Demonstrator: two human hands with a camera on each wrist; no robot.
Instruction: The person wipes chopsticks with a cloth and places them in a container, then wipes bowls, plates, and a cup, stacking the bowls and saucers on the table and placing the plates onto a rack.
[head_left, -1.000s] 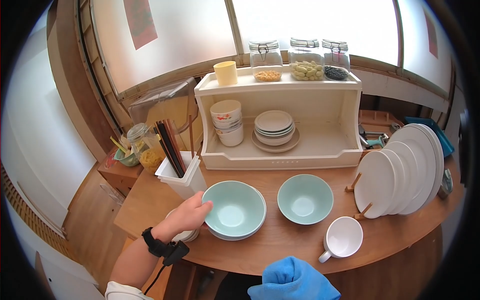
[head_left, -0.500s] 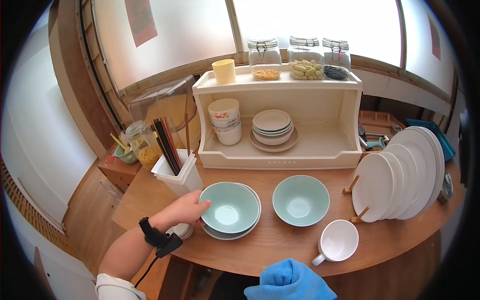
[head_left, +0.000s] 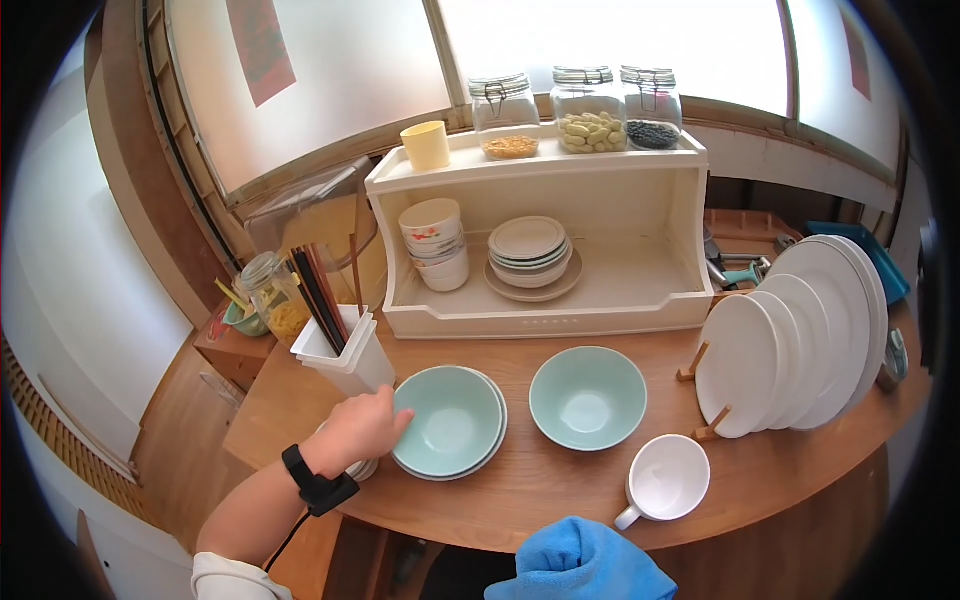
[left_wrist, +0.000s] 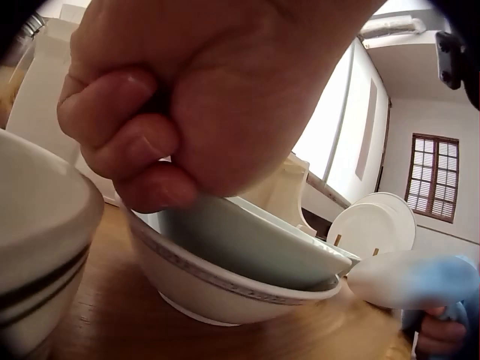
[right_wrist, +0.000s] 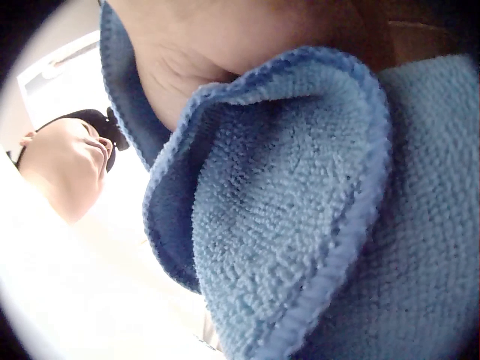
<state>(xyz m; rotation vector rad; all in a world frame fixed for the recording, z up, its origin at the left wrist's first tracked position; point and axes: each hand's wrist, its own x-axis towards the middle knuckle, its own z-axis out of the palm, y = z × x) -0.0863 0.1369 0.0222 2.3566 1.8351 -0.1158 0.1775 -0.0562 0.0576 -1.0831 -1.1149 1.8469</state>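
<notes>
My left hand (head_left: 360, 432) pinches the left rim of a pale green bowl (head_left: 447, 420), which sits inside a white bowl on the table. In the left wrist view, my hand (left_wrist: 202, 90) has its fingers curled at the rim of the green bowl (left_wrist: 247, 238), above the patterned white bowl (left_wrist: 202, 281). A blue cloth (head_left: 575, 565) bunches at the table's front edge and hides my right hand in the head view. The right wrist view shows part of my right hand (right_wrist: 217, 52) behind the folded cloth (right_wrist: 277, 195).
Another green bowl (head_left: 588, 398) and a white mug (head_left: 668, 478) stand to the right, before racked white plates (head_left: 740, 365). A chopstick holder (head_left: 345, 355) stands behind my left hand. A cream shelf (head_left: 545, 325) holds stacked bowls, dishes and jars.
The head view has shifted, moving the table's things slightly left in it. My left hand has turned slightly at the bowl's rim; the bowls keep their places relative to each other.
</notes>
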